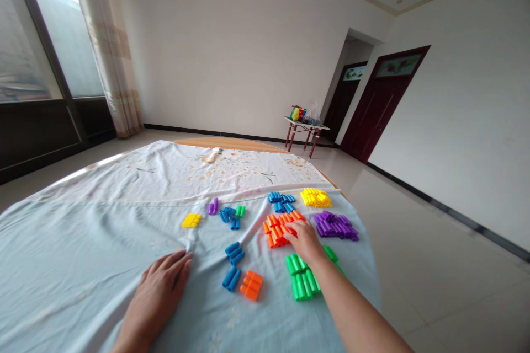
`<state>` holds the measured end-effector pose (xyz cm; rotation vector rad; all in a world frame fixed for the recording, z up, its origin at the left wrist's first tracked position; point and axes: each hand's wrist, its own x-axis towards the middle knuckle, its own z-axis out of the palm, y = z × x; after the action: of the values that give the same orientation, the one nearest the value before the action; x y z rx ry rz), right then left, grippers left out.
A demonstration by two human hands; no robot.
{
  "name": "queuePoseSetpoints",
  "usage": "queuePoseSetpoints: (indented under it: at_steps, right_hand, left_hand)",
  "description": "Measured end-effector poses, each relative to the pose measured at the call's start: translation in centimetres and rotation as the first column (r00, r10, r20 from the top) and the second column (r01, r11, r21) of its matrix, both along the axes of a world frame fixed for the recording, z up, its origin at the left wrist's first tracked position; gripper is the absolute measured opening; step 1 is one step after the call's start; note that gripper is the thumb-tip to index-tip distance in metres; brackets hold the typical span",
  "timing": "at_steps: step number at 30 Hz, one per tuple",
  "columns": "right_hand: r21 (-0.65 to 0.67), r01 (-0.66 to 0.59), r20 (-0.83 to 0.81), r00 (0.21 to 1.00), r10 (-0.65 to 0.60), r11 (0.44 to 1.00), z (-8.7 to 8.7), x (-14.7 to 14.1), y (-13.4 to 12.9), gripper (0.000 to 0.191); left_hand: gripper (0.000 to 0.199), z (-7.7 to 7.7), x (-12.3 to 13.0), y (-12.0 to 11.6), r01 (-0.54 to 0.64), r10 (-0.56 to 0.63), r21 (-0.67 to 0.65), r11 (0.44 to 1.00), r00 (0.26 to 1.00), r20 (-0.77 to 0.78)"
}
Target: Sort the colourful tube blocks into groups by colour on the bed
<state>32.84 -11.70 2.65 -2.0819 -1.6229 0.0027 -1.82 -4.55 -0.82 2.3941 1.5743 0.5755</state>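
My left hand lies flat on the light blue cloth, its fingers stretched out and holding nothing. Over the pile of orange plastic tube blocks, my right hand is bent, thumb and fingers closing on an orange block. Part of that pile is hidden under the hand. Green tube blocks lie below my right wrist, partly covered by the forearm. Between my hands are blue tube blocks and a joined orange set. A yellow set sits beyond my left hand.
Purple, yellow and blue block piles lie toward the table's right edge. Small purple and green pieces are mid-table. A white floral cloth covers the far side. A small table stands by the wall.
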Motion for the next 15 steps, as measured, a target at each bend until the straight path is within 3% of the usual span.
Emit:
queuePoseSetpoints:
  at_steps: [11, 15]
  right_hand:
    - [-0.004, -0.005, 0.043, 0.999, 0.006, 1.0, 0.6, -0.8, -0.7, 0.026]
    - [0.082, -0.072, 0.0, 0.997, 0.072, 0.994, 1.7, -3.1, -1.6, 0.03]
  left_hand:
    - [0.044, -0.3, -0.1, 0.1, -0.001, 0.001, 0.013, 1.0, 1.0, -0.011]
    - [0.045, -0.3, -0.1, 0.1, 0.0, 0.0, -0.004, 1.0, 1.0, -0.02]
